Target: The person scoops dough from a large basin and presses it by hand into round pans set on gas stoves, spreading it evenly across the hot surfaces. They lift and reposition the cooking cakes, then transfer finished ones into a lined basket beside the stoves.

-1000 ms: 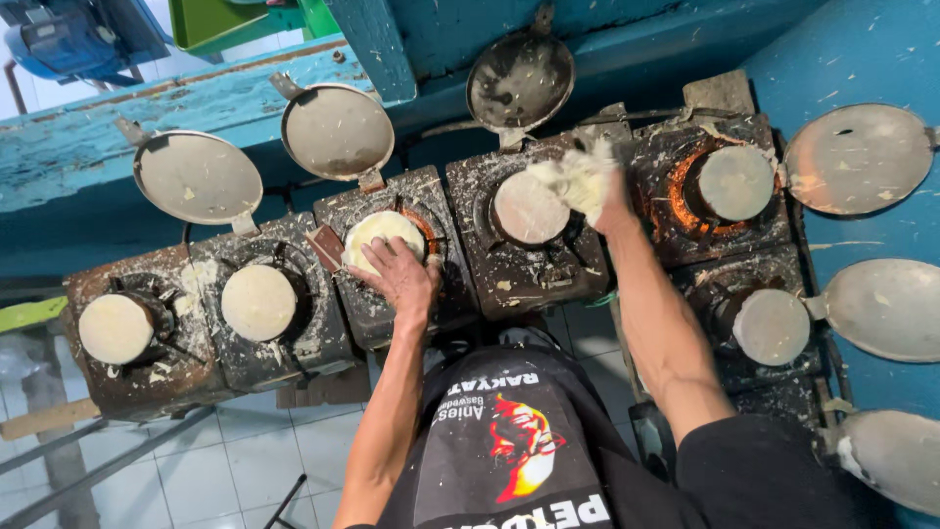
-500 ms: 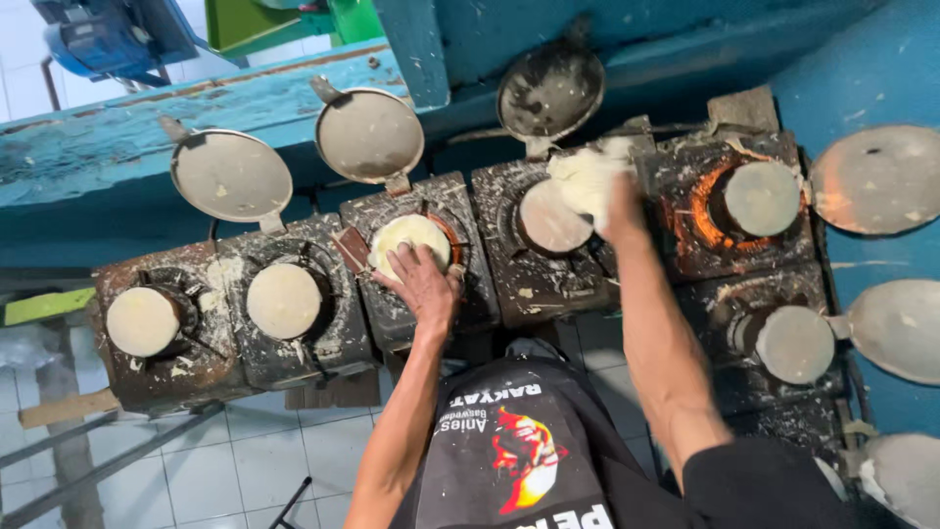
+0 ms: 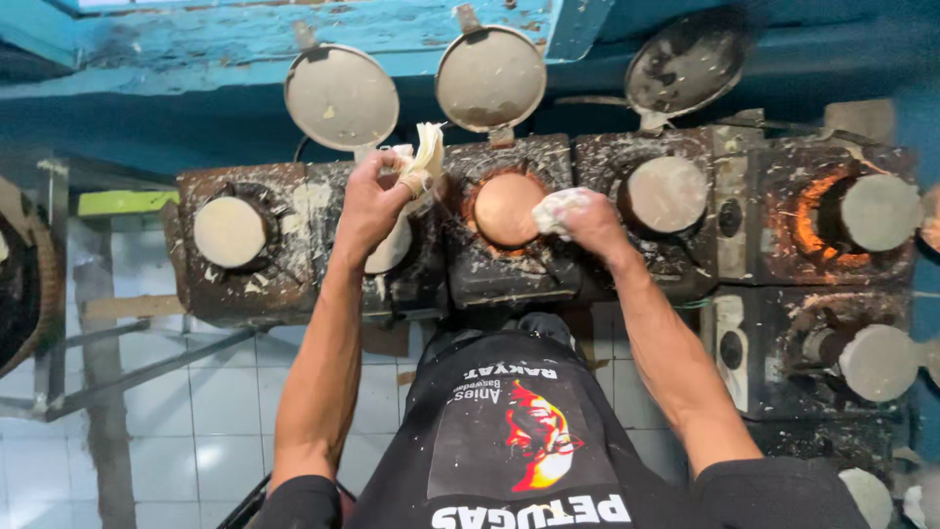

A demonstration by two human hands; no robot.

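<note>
- Left hand [image 3: 370,201] is pinched shut, thumb and fingertips clamped on a thin, folded pale pancake [image 3: 425,157], lifted clear above the burners.
- Right hand [image 3: 586,223] is closed around a crumpled white cloth [image 3: 556,209], pressing it at the right edge of the browned round pan [image 3: 507,209]; the cloth touches the pan's rim.
- The folded pancake hangs just beside the second pale pan [image 3: 397,247], which the left hand mostly hides.
- Outward now: another pale round pan [image 3: 230,232] sits far left on the crusted black stove [image 3: 284,274], and a grey one [image 3: 667,194] sits right of the cloth hand.
- Three round lids stand tipped up behind: lid [image 3: 342,96], middle lid [image 3: 491,78], dark lid [image 3: 688,62].
- Far right, a burner glows orange [image 3: 815,220] beside a further pan [image 3: 880,213].
- My read: this is the lift-and-wipe step, one cooked piece off, the browned pan being wiped.
- The folded piece looks thin and floppy, so it calls for a gentle pinch and a place to set it, which is not in view.
- The wiping hand needs care: the pan looks hot.
</note>
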